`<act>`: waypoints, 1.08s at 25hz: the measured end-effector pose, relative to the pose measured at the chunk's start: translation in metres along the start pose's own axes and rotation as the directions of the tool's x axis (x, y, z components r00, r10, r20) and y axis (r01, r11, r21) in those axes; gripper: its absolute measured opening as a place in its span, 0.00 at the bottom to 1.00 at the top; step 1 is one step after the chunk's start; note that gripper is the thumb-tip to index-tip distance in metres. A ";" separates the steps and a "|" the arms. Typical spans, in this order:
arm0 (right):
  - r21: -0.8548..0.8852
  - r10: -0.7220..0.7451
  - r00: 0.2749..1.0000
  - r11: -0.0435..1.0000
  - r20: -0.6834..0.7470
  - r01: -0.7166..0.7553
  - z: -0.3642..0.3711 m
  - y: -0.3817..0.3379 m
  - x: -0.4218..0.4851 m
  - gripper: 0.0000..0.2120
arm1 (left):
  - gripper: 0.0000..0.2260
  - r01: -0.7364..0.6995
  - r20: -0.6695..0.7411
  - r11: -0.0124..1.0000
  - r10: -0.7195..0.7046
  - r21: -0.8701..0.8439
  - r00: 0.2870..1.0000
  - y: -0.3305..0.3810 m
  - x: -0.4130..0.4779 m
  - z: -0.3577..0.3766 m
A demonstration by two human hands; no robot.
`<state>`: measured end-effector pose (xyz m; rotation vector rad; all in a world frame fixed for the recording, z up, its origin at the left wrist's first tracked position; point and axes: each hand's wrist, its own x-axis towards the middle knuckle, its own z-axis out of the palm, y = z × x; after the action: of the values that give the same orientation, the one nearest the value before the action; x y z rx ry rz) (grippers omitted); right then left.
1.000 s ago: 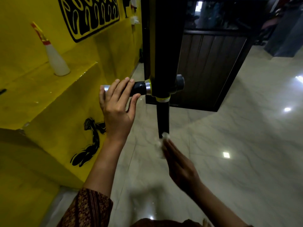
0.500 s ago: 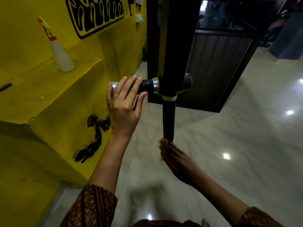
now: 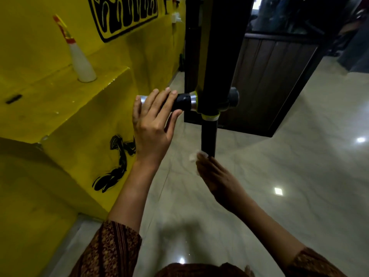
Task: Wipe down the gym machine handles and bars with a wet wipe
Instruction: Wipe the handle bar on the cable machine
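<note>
A dark upright gym machine post hangs in the middle, ending in a narrower black bar [image 3: 208, 136]. A black side handle [image 3: 182, 101] with a silver collar and cap sticks out to the left. My left hand [image 3: 152, 126] grips this handle, fingers curled over the top. Below, my right hand [image 3: 216, 178] holds a white wet wipe [image 3: 193, 156] against the lower end of the black bar. Most of the wipe is hidden by my fingers. A second dark knob [image 3: 233, 96] protrudes on the post's right side.
A yellow wall and yellow ledge [image 3: 60, 108] run close on the left, with a white cone-shaped bottle [image 3: 81, 64] standing on it. A dark wooden panel [image 3: 269, 80] stands behind the post. Glossy pale marble floor [image 3: 279, 176] spreads to the right.
My right hand has stayed at the bar's lower end, shifting slightly; the wipe shows again beside my fingertips. My left hand keeps its hold on the side handle.
</note>
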<state>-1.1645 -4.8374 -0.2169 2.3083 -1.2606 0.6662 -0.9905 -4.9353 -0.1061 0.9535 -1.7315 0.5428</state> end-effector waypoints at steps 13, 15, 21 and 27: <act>0.651 0.447 0.858 0.735 -0.254 -0.190 -0.009 0.021 0.027 0.20 | 0.19 0.144 0.152 0.982 -0.125 -0.124 0.980 0.060 -0.009 -0.003; 0.670 0.384 0.905 0.722 -0.180 -0.173 0.008 0.025 -0.004 0.22 | 0.21 0.209 0.175 0.974 -0.191 -0.087 0.966 0.076 -0.018 0.000; 0.917 0.392 0.919 0.376 -0.028 -0.132 -0.005 0.075 0.003 0.19 | 0.20 0.244 0.154 0.961 -0.262 0.129 0.953 0.114 -0.046 0.010; 0.977 0.274 0.938 -0.056 0.211 -0.204 -0.008 0.087 0.059 0.13 | 0.19 0.393 0.158 0.890 -0.433 0.232 0.887 0.145 -0.054 0.026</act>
<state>-1.2130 -4.9146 -0.1642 2.9712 -1.3170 2.5354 -1.1144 -4.8521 -0.1526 1.5236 -1.6030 0.3405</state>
